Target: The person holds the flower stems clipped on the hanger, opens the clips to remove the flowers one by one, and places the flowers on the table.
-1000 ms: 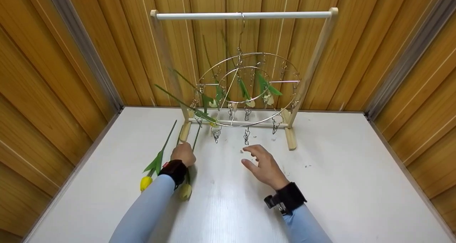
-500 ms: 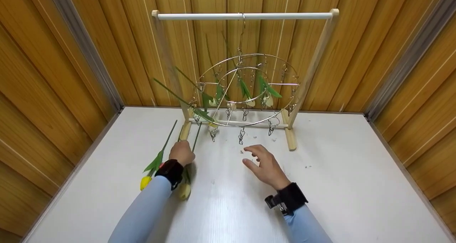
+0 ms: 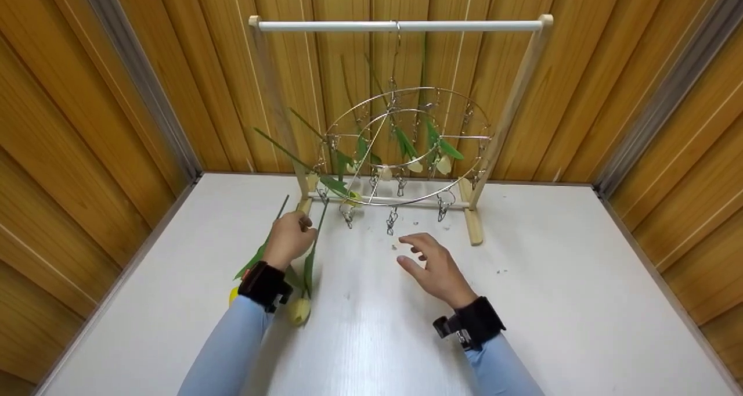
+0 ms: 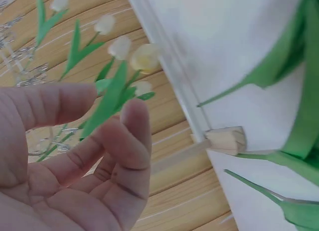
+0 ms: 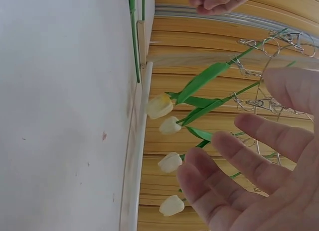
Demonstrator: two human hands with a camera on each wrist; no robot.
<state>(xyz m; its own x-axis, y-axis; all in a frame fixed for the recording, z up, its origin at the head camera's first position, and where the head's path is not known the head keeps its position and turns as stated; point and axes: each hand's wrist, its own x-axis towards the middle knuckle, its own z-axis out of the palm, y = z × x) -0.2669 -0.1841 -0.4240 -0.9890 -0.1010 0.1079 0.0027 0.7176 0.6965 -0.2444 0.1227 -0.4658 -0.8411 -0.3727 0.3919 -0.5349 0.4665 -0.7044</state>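
My left hand point(image 3: 288, 240) is over the table's left part, its fingers loosely bent and holding nothing. In the left wrist view, the thumb of this hand point(image 4: 60, 198) stands apart from the fingertips. Below it, a pale tulip point(image 3: 299, 311) lies on the table, its stem running toward the rack's left foot. Partly hidden by the left arm is a yellow tulip point(image 3: 234, 295). My right hand point(image 3: 438, 274) hovers in front of the hanger with spread, relaxed fingers and nothing in them. A round metal clip hanger point(image 3: 406, 203) carries several tulips point(image 5: 171, 162), blooms downward.
The hanger hooks onto the white bar point(image 3: 325, 26) of a wooden rack whose right foot point(image 3: 474, 227) stands on the white table point(image 3: 551, 303). Unused clips point(image 3: 443, 210) dangle at the front. Wood-panel walls point(image 3: 627, 152) enclose the table. Small scraps point(image 3: 501, 271) lie about.
My left hand has lifted from the tulips and shifted a little left, turning so that its thumb and fingers show. The hanger has swayed slightly. My right hand has barely moved.
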